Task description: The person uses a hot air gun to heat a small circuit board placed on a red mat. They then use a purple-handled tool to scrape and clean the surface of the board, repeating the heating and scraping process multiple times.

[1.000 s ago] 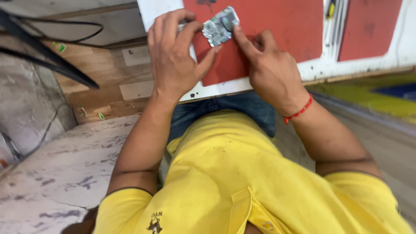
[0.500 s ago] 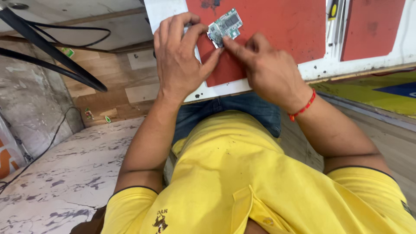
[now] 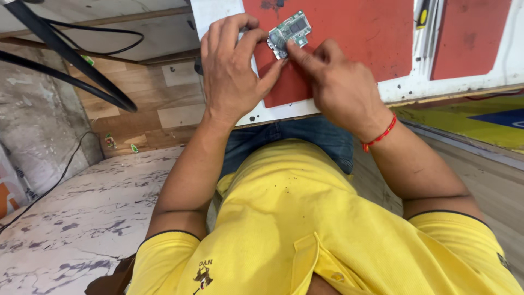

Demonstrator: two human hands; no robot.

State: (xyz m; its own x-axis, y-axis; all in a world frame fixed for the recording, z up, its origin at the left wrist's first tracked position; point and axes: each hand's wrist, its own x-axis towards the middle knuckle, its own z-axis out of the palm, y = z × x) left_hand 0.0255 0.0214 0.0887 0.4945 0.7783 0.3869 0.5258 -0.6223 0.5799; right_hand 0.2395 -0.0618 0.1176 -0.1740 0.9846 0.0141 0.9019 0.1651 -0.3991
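Observation:
A small green circuit board (image 3: pixel 289 33) with metal shields is held over a red work mat (image 3: pixel 355 38) on a white-edged bench. My left hand (image 3: pixel 232 71) grips its left side with thumb and fingers. My right hand (image 3: pixel 338 87) pinches its lower right edge with thumb and forefinger; a red thread band circles that wrist. Both hands touch the board at once. I wear a yellow shirt and blue jeans.
A yellow-handled tool (image 3: pixel 422 16) lies in a white strip between the red mat and a second red mat (image 3: pixel 469 38). Black cables (image 3: pixel 71 60) run at the upper left over a wooden floor. A marbled floor (image 3: pixel 76 213) spreads at the lower left.
The view has shifted, so hands and board sit slightly higher and to the right. The board has turned a little in my fingers; both hands keep their hold.

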